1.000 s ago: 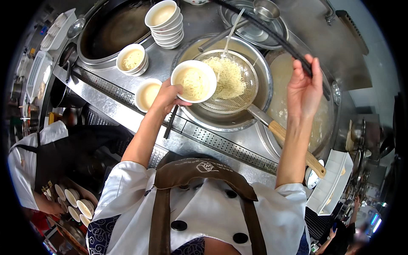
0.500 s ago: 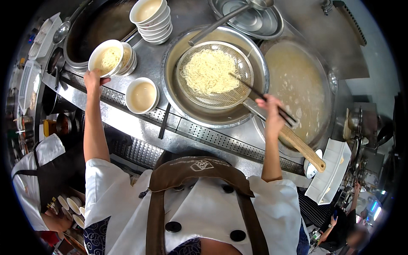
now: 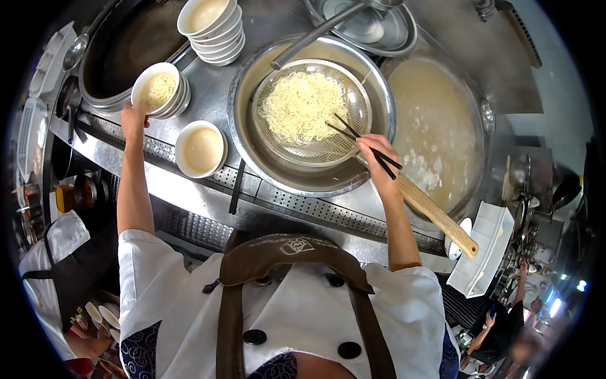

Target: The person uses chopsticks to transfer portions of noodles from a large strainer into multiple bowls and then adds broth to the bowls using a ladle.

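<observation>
My left hand [image 3: 134, 119] is closed on the near rim of a white bowl [image 3: 144, 82] holding some pale noodles. That bowl sits on top of a short stack of bowls [image 3: 183, 103]. My right hand [image 3: 379, 158] grips black chopsticks [image 3: 384, 162]. Their parted tips are at the near right edge of a pile of noodles [image 3: 304, 104]. The pile lies in a round mesh strainer [image 3: 344, 136], which rests inside a large steel basin [image 3: 237, 129]. A wooden handle [image 3: 440, 216] runs from the strainer toward the lower right, passing beside my right hand.
Another white bowl [image 3: 202, 150] stands left of the basin, near a dark stick pair [image 3: 237, 187]. A tall bowl stack [image 3: 218, 47] is behind. Right of the basin, a wide pot [image 3: 435, 136] holds cloudy liquid. A ladle handle [image 3: 315, 36] crosses the basin's far rim. A person [image 3: 53, 278] works at left.
The noodle bowl in my left hand has come down squarely over the short stack. My right hand has moved left and nearer me, and its chopsticks have spread. The view has shifted slightly.
</observation>
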A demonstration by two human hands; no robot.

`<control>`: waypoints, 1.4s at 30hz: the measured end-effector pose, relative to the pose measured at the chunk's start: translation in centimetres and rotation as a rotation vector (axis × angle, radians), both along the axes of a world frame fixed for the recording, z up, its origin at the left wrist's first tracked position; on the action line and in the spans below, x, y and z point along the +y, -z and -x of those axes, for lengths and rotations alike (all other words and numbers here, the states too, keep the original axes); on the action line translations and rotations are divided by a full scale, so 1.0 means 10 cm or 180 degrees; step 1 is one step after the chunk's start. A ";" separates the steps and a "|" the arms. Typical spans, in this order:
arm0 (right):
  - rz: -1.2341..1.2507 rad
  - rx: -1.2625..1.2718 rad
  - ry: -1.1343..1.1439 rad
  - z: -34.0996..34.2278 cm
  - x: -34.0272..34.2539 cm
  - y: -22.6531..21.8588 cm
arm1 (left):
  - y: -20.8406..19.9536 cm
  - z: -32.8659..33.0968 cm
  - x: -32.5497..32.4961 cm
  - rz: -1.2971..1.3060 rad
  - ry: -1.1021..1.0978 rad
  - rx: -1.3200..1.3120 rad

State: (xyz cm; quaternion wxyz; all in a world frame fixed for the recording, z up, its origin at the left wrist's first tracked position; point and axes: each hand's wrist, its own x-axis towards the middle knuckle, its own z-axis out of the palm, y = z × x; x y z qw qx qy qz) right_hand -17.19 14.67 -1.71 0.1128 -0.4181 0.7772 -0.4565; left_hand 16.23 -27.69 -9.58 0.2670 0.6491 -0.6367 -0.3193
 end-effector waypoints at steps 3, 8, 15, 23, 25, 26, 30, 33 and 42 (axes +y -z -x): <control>-0.0037 0.0177 -0.0114 -0.06 -0.08 -0.06 | 0.04 -0.08 0.09 -0.0276 -0.0299 0.0647; 0.0536 0.0485 0.0107 -0.17 0.00 0.37 | -0.10 0.08 0.94 -0.0545 -0.0393 0.1508; 0.1837 -0.2935 0.2078 -0.29 -0.72 0.58 | -0.01 -0.09 1.30 -0.2088 0.1439 0.0244; 0.2960 -0.4343 0.2249 -0.05 -0.44 0.41 | 0.22 -0.22 1.33 -0.2442 0.1270 0.1683; 0.3136 -0.4432 0.2117 -0.01 -0.32 0.23 | 0.02 -0.11 1.39 -0.2349 0.1259 0.1604; 0.3197 -0.4379 0.1865 0.02 -0.26 0.11 | -0.09 -0.08 1.43 -0.2258 0.1196 0.1490; 0.3525 -0.4041 0.1207 0.08 -0.14 -0.53 | -0.32 0.02 1.51 -0.0381 0.1673 0.0366; 0.3746 -0.3716 0.0824 0.26 -0.06 -0.97 | -0.46 0.08 1.58 0.0779 0.2180 -0.0373; 0.3809 -0.3597 -0.0731 0.75 -0.01 -2.15 | -1.03 0.28 2.01 0.2271 0.1924 -0.1574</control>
